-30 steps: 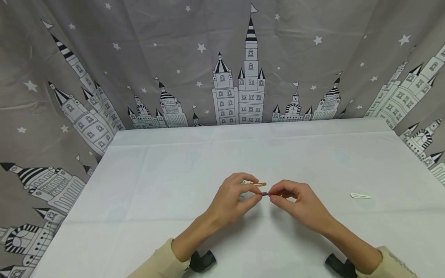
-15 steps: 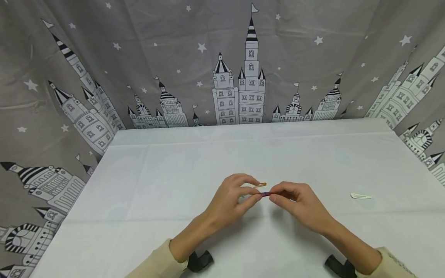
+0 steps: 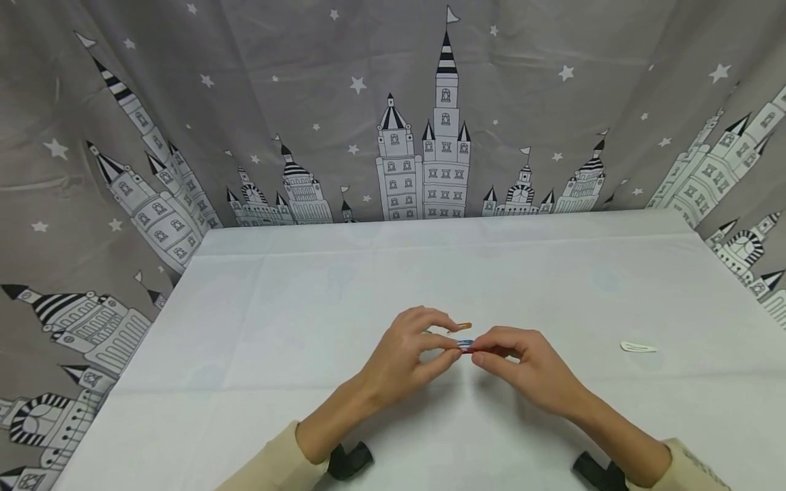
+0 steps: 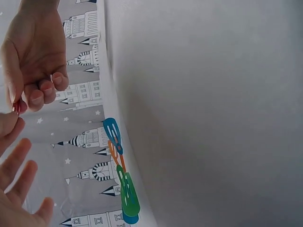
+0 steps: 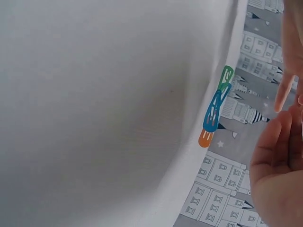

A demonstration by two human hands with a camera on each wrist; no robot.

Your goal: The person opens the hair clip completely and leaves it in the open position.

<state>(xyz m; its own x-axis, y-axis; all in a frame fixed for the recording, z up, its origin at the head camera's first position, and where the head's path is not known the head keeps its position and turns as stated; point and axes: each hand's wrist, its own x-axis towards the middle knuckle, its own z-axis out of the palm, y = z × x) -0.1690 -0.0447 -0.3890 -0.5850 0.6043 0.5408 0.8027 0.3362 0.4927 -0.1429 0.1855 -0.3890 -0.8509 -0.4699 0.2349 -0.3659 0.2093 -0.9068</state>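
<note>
Near the middle of the table in the head view, a small red snap hair clip (image 4: 17, 108) sits between my fingertips, mostly hidden by them. My left hand (image 3: 402, 351) pinches one end with thumb and index finger, its other fingers spread. From the other side my right hand (image 3: 525, 358) pinches the clip, the two hands' fingertips almost meeting. Just beyond them lie a blue snap clip (image 4: 112, 132), an orange clip (image 5: 205, 137) and a green clip (image 4: 129, 194), overlapping one another. Another blue clip (image 4: 130, 219) shows under the green one.
A white snap clip (image 3: 638, 347) lies off to the right on the white-covered table (image 3: 307, 307). Behind the table hangs a grey curtain (image 3: 276, 54) with castles and stars. Dark wrist-camera mounts (image 3: 350, 462) show below the sleeves.
My right hand has shifted slightly left and down, closer to the left hand. More blue now shows just beyond the red clip between the fingertips. The white clip stays put.
</note>
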